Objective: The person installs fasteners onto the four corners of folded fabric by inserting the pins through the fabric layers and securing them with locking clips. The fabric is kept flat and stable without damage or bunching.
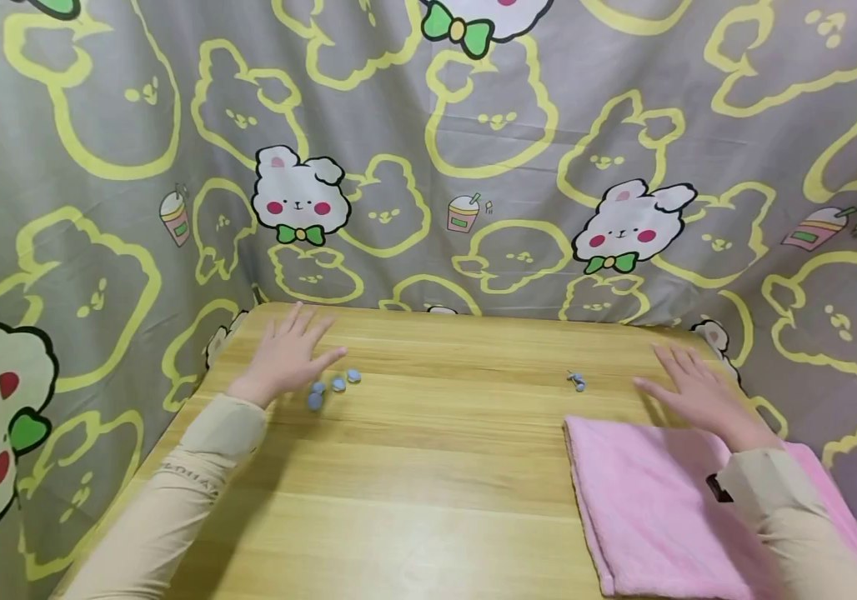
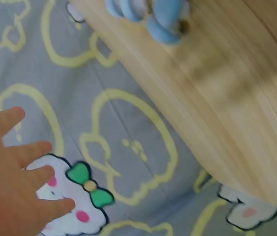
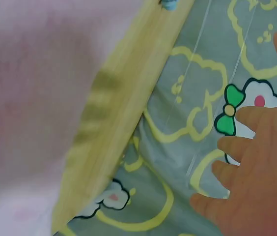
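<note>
My left hand is held over the far left of the wooden table, fingers straight and spread, holding nothing. Just right of its thumb lie several small blue rounded pieces; the left wrist view shows some of these blue pieces at its top edge. On the far right, my right hand has its fingers extended and apart, with nothing in it. Left of it sits a small blue cluster with thin metallic parts. A folded pink cloth lies below the right hand and forearm.
A grey curtain printed with yellow outlines and white rabbits hangs behind the table and along both sides. Beside the right cuff, a small dark patch shows against the pink cloth. The table's back edge runs close along the curtain.
</note>
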`<state>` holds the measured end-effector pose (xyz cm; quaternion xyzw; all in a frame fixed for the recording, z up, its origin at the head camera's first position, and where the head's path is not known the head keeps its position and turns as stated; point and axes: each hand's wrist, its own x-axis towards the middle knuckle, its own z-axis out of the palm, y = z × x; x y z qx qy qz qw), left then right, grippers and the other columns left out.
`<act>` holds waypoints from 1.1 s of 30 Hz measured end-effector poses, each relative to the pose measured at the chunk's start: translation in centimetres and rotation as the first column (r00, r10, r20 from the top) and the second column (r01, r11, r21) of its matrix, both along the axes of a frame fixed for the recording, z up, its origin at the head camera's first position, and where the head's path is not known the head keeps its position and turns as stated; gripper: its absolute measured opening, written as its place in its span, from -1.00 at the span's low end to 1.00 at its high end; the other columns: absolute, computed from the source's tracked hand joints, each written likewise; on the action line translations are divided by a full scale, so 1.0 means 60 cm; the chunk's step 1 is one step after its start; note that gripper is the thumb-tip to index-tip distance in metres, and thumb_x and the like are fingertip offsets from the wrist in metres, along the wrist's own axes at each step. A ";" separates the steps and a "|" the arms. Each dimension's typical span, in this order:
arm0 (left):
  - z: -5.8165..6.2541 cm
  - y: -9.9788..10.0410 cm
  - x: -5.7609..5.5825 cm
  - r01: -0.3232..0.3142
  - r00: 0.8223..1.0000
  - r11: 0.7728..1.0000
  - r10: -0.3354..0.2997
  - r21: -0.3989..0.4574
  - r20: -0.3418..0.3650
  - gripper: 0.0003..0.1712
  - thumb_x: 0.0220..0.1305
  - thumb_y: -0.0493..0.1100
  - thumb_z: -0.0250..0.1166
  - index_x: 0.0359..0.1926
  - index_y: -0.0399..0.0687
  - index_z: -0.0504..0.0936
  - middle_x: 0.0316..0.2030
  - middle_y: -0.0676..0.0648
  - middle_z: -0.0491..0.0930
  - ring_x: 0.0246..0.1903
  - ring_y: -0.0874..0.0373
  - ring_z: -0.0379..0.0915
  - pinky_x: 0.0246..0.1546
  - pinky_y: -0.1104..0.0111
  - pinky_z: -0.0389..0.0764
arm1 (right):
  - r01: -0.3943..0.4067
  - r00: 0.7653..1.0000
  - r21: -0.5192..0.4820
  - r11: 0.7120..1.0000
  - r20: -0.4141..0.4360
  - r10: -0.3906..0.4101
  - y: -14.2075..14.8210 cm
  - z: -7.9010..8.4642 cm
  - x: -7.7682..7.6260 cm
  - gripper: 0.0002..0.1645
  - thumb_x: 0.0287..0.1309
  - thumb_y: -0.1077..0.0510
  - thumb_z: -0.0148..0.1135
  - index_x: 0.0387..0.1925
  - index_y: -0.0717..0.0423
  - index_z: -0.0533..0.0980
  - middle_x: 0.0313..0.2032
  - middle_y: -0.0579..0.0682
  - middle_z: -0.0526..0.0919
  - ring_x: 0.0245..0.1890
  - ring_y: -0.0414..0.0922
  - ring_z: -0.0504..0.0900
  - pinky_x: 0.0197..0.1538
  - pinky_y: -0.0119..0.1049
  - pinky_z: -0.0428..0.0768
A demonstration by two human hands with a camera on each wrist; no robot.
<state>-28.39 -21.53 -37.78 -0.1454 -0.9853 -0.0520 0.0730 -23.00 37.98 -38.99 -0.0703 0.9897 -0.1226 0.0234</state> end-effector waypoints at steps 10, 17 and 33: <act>-0.003 0.091 0.014 0.140 0.973 0.989 -0.129 0.048 -0.190 -0.51 0.24 0.21 -0.01 0.02 0.05 0.50 -0.03 -0.06 0.57 0.00 -0.04 0.45 0.06 0.03 0.37 | 0.035 0.999 -0.067 0.997 0.029 -0.033 0.058 -0.008 0.022 -0.02 0.16 -0.34 -0.15 0.34 0.24 -0.12 0.21 0.52 0.05 0.14 0.48 0.05 0.02 0.36 0.10; -0.020 0.171 0.025 0.259 0.960 0.956 -0.239 0.138 -0.145 -0.60 0.23 0.16 0.03 -0.06 0.07 0.56 -0.14 0.01 0.63 -0.16 0.10 0.56 -0.11 0.22 0.53 | 0.082 0.995 -0.023 0.996 0.067 -0.080 0.113 -0.015 0.049 -0.04 0.17 -0.30 -0.12 0.31 0.31 -0.06 0.12 0.61 0.10 0.04 0.53 0.10 -0.08 0.35 0.19; -0.061 0.341 0.051 0.275 0.874 0.845 -0.419 0.460 0.247 -0.46 0.20 0.35 -0.12 -0.04 0.21 0.53 -0.16 0.15 0.58 -0.21 0.33 0.48 -0.20 0.43 0.50 | 0.080 0.986 0.022 0.997 0.143 -0.082 0.187 -0.062 0.096 -0.07 0.10 -0.21 0.06 0.12 0.56 0.11 0.00 0.70 0.16 -0.08 0.57 0.19 -0.14 0.33 0.26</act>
